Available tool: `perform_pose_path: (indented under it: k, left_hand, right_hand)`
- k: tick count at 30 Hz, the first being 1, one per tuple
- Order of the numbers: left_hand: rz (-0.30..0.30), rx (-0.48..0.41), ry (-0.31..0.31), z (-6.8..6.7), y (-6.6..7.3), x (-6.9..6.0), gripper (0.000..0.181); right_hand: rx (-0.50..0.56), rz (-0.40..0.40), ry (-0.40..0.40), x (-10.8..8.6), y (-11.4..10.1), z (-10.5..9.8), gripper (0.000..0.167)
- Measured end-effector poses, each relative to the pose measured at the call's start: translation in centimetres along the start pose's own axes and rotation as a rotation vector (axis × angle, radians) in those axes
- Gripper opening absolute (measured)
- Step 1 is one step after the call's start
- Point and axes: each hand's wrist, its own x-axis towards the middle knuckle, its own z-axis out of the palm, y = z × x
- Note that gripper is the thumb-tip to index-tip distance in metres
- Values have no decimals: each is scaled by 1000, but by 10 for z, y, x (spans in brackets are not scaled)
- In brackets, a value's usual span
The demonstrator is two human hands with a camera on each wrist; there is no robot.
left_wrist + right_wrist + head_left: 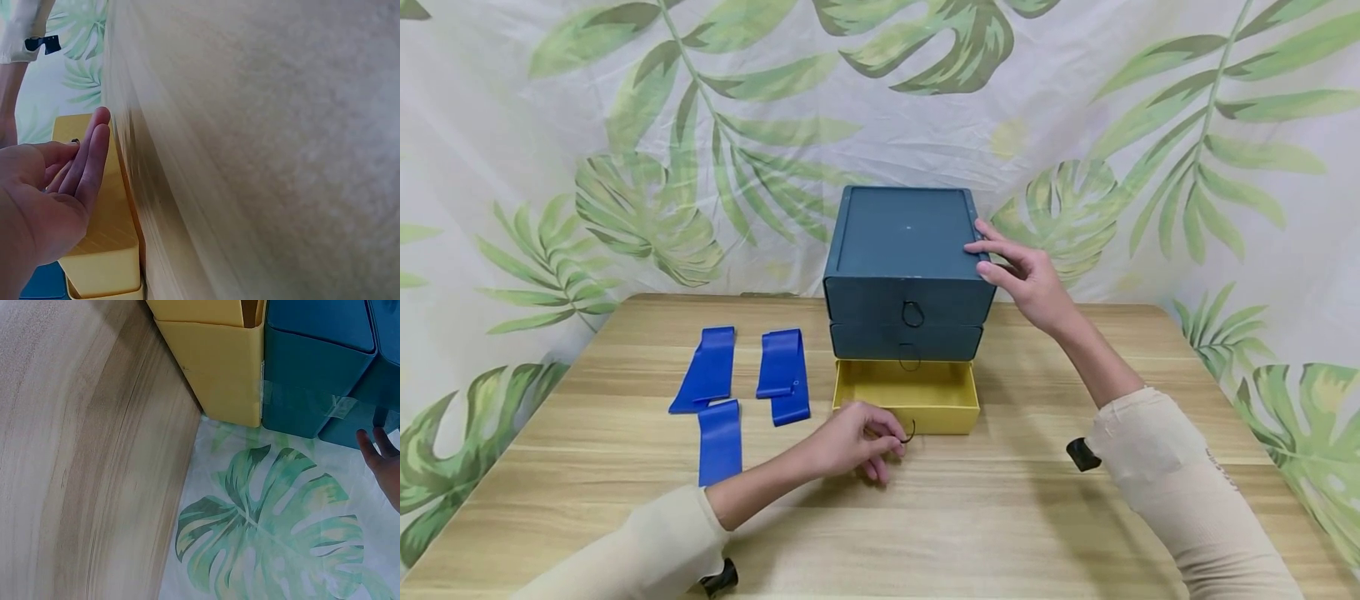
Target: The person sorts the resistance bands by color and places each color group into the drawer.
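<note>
A drawer box (910, 237) with a dark teal top stands toward the back of the table. Its lowest drawer, a yellow one (906, 390), is pulled out, and its inside looks bare. The thumb and fingers of my left hand (859, 442) pinch the black loop pull (913, 431) on that drawer's front; the left wrist view shows the other fingers extended. My right hand (1037, 282) rests on the box's top right edge, fingers spread. Both teal drawers above are closed, each with a black loop (912, 314) on its front.
Three folded blue bands (715, 364) (784, 375) (720, 442) lie on the wooden table (1015, 533) left of the box. A leaf-patterned cloth (760, 100) hangs behind the table. Clear tape (340, 406) runs across the box's side.
</note>
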Motion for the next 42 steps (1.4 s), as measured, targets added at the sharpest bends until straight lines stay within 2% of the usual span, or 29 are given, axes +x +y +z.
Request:
perform_pose_path:
  k: [7,10,12,14,17,19,21,23,25,27,29,31,33,36,42]
  left_hand:
    - [8,35,-6,0,7,-5,14]
    - [15,38,1,-7,12,-8,18]
    - [33,52,-13,-16,14,-11,19]
    - [57,83,-57,-30,14,-15,19]
    - [67,113,-165,-60,13,-22,20]
    - [19,113,-223,-85,12,-27,21]
    - [-62,108,-233,-111,8,-31,23]
    - [-142,137,-175,-137,2,-32,26]
    - [-172,209,-69,-157,-6,-30,26]
    - [-144,328,64,-172,-16,-25,26]
    - [-105,460,183,-180,-28,-17,26]
    - [-83,570,257,-185,-39,-9,28]
    - [-88,650,282,-187,-50,0,32]
    - [-135,716,276,-188,-62,10,38]
    - [-212,772,295,-187,-69,18,31]
  right_hand:
    - [-2,-7,1,0,0,-2,34]
    - [-3,-5,6,-1,-1,-2,34]
    - [-9,-4,10,-1,-2,-3,34]
    - [-12,-3,11,-2,-2,-3,34]
    - [-20,-4,9,-2,-2,-3,34]
    - [-20,-7,8,-1,-2,-3,34]
    - [-21,-6,8,-1,-1,-3,34]
    - [-20,-1,8,-2,-1,-4,34]
    - [-24,3,6,-2,-1,-4,34]
    - [-27,4,5,-2,-1,-4,34]
    - [-29,0,5,-1,-1,-4,34]
    - [-29,-6,5,0,0,-4,34]
    - [-29,-9,5,0,0,-4,34]
    - [-26,-12,5,0,1,-3,34]
    - [-15,-18,-1,1,-1,0,34]
